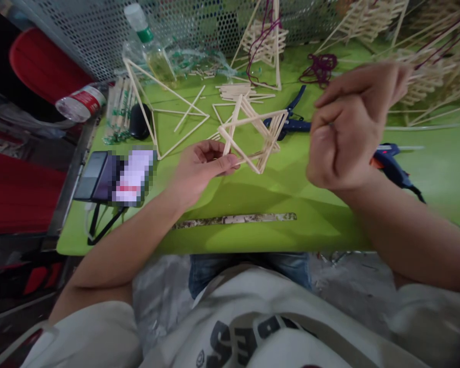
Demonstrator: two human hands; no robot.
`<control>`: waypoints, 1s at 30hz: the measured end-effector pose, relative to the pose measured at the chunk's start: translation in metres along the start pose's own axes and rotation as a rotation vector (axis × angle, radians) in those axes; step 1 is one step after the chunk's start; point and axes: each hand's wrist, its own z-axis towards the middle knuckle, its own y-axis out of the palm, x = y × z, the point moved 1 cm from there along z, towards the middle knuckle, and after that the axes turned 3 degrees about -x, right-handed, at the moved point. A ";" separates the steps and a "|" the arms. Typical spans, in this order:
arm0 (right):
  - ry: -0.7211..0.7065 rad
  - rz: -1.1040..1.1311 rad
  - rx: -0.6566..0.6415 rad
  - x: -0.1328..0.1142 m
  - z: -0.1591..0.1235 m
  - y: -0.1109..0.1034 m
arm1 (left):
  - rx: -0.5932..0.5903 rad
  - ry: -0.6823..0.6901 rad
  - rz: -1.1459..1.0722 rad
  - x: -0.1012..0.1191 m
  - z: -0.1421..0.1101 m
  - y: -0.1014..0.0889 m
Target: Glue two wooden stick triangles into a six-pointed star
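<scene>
My left hand [207,166] pinches one lower corner of a star-shaped frame of wooden sticks [256,119], thumb on top and fingers curled beneath. Layered sticks form the frame's right side, and it is held tilted over the green tabletop [230,197]. To the right, my right hand [347,130] is raised above the table, apart from the frame. Its fingers are curled into a fist, which hides whatever may be inside. Behind the frame lies a blue hand tool [297,125], partly covered by the sticks. A blue glue gun [393,163] rests beyond my right wrist.
A triangular stick frame [180,98], a stick pile [235,92] and purple cord [320,69] lie toward the back. At left are a black mouse [140,121], a phone [134,176] and bottles [155,53]. A patterned strip [245,219] lies near the front edge.
</scene>
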 end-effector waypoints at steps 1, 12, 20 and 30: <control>0.031 -0.012 -0.002 0.006 0.002 -0.002 | 0.004 -0.004 -0.008 0.000 0.000 -0.001; 0.186 -0.035 -0.266 0.011 0.005 -0.007 | 0.022 0.043 -0.129 0.000 0.001 0.002; 0.230 0.104 -0.326 -0.008 -0.010 0.006 | 0.010 0.085 -0.154 -0.003 0.003 0.002; 0.257 0.165 -0.272 -0.011 -0.004 0.003 | -0.002 0.149 -0.151 -0.008 0.005 -0.004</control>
